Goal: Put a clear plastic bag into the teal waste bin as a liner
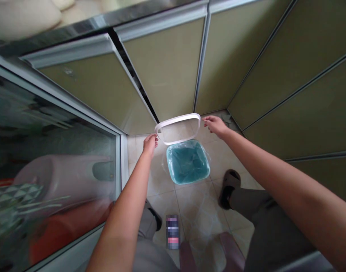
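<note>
A white plastic rim ring (177, 120) stands tilted up at the far edge of a teal trash bin (189, 180). A clear plastic bag (186, 156) lines the bin and hangs over its sides. My left hand (150, 143) is closed, its fingertips on the ring's left side. At the ring's right side, the fingers of my right hand (216, 125) are pinched together at its edge; the exact contact is too small to see clearly. Through the ring the tiled floor shows.
Beige cabinet doors (167, 64) stand ahead, with more panels (308, 87) on the right. A glass door (54, 170) is on the left. My feet in dark slippers (229, 187) flank the bin. A blurred-out object (173, 232) lies on the tiled floor (201, 207).
</note>
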`<state>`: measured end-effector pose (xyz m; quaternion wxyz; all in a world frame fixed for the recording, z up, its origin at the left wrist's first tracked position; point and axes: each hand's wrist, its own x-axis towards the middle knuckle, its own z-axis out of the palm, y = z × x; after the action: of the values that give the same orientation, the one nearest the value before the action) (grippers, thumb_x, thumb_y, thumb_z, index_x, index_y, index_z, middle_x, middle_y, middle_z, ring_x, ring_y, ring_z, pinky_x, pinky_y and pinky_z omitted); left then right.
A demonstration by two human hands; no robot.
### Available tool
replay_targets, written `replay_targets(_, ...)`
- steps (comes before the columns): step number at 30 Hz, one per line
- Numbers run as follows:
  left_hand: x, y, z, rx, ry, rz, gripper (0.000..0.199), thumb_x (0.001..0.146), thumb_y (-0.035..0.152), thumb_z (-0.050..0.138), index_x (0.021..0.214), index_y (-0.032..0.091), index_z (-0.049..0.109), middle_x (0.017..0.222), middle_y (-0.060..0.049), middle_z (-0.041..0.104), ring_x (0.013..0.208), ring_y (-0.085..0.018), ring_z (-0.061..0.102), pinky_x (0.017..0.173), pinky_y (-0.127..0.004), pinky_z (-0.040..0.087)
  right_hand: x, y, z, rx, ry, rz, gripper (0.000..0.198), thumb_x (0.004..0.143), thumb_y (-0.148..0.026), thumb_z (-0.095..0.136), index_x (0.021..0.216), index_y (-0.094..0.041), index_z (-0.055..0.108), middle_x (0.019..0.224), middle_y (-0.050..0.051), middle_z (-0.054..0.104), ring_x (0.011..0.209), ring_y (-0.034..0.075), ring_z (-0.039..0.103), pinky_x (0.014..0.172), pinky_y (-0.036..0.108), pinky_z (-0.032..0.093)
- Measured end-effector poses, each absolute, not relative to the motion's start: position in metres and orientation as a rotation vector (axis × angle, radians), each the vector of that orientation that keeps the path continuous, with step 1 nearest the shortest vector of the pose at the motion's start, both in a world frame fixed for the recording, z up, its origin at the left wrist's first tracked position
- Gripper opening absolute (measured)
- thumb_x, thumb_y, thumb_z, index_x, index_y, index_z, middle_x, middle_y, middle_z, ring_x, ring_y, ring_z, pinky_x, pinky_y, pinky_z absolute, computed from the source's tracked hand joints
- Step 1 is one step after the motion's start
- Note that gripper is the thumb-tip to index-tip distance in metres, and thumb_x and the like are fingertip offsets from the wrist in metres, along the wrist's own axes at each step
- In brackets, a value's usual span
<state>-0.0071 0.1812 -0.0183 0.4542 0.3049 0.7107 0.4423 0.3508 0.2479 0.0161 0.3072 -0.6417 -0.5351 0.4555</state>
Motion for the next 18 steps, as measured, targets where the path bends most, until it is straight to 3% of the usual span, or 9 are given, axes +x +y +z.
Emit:
replay_targets(6,0.008,0.155,0.015,0.621,1.627,1.13,0.042,0.077,0.048,0.068,0.107,0.018,0.071,0.088,-0.003,0.069,0.06,-0.007,0.056,0.063,-0.022,0.047,0.345,0.217,0.067,-1.484,-1.744,1.108,0.033,0.093,-0.021,0.059,0.121,-0.015,0.075,0.096,0.007,0.077,0.063,0.011,0.056,0.062,0.021,0.049)
replay_targets(12,0.014,0.104,0.023,0.642,1.614,1.056,0.046,0.073,0.046,0.077,0.109,0.017,0.075,0.102,-0.01,0.077,0.074,-0.012,0.067,0.068,-0.023,0.049,0.364,0.165,0.066,-1.633,-1.947,0.87,0.024,0.093,-0.026,0.065,0.106,-0.018,0.082,0.099,0.007,0.08,0.085,0.019,0.07,0.081,0.028,0.053)
replay_targets(18,0.017,0.049,0.008,0.737,1.721,0.86,0.038,0.07,0.039,0.081,0.102,0.018,0.08,0.093,-0.009,0.079,0.082,-0.019,0.073,0.07,-0.028,0.05,0.375,0.111,0.052,-1.695,-2.207,0.834,0.02,0.091,-0.023,0.066,0.102,-0.025,0.083,0.108,0.002,0.081,0.094,0.019,0.073,0.085,0.026,0.051)
